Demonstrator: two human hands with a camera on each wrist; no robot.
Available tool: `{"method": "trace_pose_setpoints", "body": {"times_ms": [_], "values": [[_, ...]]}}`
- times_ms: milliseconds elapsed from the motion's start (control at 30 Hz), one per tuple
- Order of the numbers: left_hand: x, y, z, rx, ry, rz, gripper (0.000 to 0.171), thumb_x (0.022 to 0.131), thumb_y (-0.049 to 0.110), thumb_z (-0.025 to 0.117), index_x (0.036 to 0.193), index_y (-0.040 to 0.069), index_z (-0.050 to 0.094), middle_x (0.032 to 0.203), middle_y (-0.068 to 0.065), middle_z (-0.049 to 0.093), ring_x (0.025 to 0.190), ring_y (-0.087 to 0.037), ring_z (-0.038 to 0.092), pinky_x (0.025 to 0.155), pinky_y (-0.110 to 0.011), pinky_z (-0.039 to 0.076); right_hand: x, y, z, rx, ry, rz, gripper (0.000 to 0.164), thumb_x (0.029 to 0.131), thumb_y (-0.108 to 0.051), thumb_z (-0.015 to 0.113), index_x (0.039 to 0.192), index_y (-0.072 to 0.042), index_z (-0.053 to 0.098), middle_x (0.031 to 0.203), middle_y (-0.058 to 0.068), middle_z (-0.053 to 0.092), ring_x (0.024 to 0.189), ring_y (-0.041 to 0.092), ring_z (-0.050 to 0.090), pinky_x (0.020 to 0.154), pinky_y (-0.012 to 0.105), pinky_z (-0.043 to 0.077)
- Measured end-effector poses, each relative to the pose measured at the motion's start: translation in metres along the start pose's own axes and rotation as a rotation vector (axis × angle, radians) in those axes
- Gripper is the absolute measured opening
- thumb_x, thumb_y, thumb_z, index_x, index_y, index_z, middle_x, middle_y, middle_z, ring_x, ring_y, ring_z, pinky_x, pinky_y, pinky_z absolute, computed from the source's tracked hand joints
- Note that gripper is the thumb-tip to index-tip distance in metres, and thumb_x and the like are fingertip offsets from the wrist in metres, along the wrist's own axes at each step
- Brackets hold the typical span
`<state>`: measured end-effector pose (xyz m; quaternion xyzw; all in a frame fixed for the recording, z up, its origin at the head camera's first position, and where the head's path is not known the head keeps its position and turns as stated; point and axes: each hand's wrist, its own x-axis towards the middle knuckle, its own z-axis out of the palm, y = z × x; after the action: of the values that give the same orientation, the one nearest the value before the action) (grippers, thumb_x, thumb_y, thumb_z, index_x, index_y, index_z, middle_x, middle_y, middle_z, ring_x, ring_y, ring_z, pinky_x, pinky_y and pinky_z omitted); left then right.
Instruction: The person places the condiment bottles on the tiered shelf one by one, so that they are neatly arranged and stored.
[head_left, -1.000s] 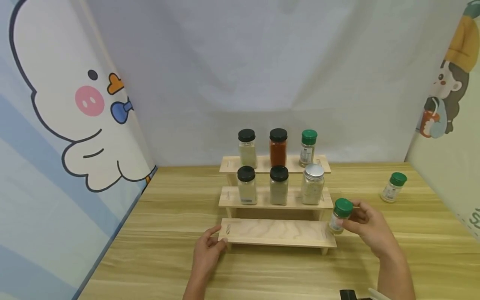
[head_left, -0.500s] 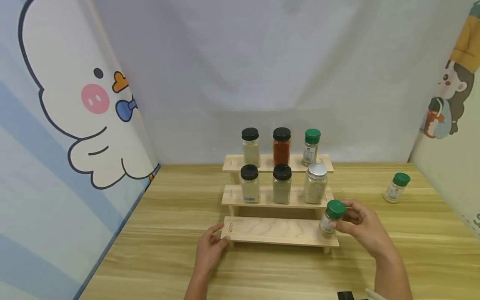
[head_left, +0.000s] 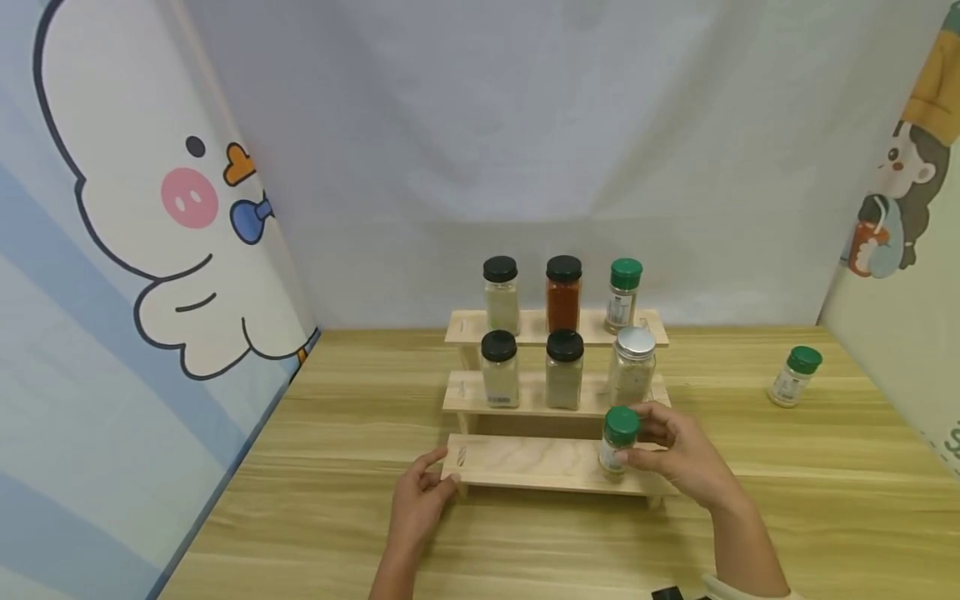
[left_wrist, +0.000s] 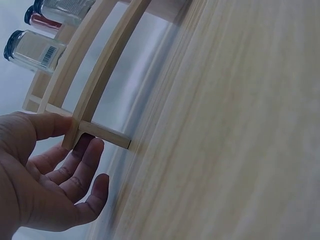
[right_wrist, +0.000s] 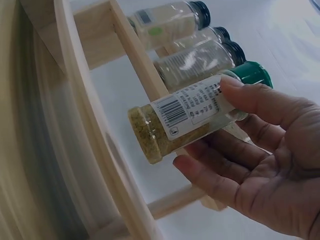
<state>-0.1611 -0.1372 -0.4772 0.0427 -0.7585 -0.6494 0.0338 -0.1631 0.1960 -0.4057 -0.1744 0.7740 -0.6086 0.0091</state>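
A small spice jar (head_left: 613, 450) with a green lid is held between the thumb and fingers of my right hand (head_left: 681, 458), upright over the right part of the rack's lowest step. The right wrist view shows yellowish-brown seasoning in this spice jar (right_wrist: 145, 130) and a barcode label. My left hand (head_left: 417, 498) grips the left end of the wooden tiered rack (head_left: 525, 462). In the left wrist view the thumb of the left hand (left_wrist: 60, 170) presses on the end of the lowest step, with fingers beneath it. No jars stand on the left and middle of that step.
The middle step bears two black-lidded jars (head_left: 564, 383) and a silver-lidded jar (head_left: 628, 379). On the top step stand a pale jar (head_left: 502, 304), a red-filled jar (head_left: 563, 304) and a green-lidded jar (head_left: 621, 304). Another green-lidded jar (head_left: 791, 383) stands on the table at right.
My right hand has carried the green-lidded spice jar leftward from the rack's right end to over the lowest step. The left hand keeps its grip on the rack's left end.
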Motion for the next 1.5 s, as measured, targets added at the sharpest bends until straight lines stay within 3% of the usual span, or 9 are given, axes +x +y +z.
{"method": "trace_pose_setpoints", "body": {"times_ms": [400, 867, 1067, 1500], "values": [[0.0, 0.001, 0.002, -0.013, 0.006, 0.0, 0.046, 0.083, 0.0, 0.065, 0.127, -0.006, 0.051, 0.078, -0.018, 0.065, 0.066, -0.026, 0.061, 0.059, -0.025, 0.044, 0.018, 0.004, 0.031, 0.027, 0.005, -0.02, 0.046, 0.078, -0.002, 0.073, 0.119, 0.005, 0.054, 0.111, 0.019, 0.061, 0.103, 0.035, 0.057, 0.079, 0.033, 0.049], [0.0, 0.001, 0.007, -0.063, 0.033, -0.025, 0.046, 0.084, -0.001, 0.063, 0.128, -0.004, 0.051, 0.082, -0.019, 0.064, 0.066, -0.021, 0.06, 0.057, -0.025, 0.045, 0.034, 0.005, 0.068, 0.083, 0.094, -0.04, 0.047, 0.077, -0.001, 0.073, 0.12, 0.004, 0.055, 0.108, 0.015, 0.064, 0.104, 0.029, 0.057, 0.088, 0.045, 0.043], [0.0, 0.001, 0.007, -0.076, 0.025, -0.022, 0.046, 0.084, -0.002, 0.063, 0.128, -0.006, 0.05, 0.081, -0.019, 0.064, 0.068, -0.023, 0.061, 0.059, -0.026, 0.047, 0.037, 0.008, 0.077, 0.077, 0.094, -0.024, 0.046, 0.077, 0.0, 0.073, 0.12, 0.004, 0.055, 0.108, 0.014, 0.065, 0.104, 0.031, 0.057, 0.085, 0.038, 0.046], [-0.004, 0.001, 0.005, -0.063, 0.027, -0.012, 0.047, 0.084, -0.002, 0.063, 0.129, -0.007, 0.048, 0.078, -0.018, 0.064, 0.065, -0.021, 0.06, 0.056, -0.024, 0.044, 0.039, 0.01, 0.091, 0.059, 0.113, 0.011, 0.046, 0.076, 0.003, 0.073, 0.119, 0.004, 0.057, 0.106, 0.014, 0.064, 0.1, 0.03, 0.058, 0.084, 0.042, 0.046]]}}
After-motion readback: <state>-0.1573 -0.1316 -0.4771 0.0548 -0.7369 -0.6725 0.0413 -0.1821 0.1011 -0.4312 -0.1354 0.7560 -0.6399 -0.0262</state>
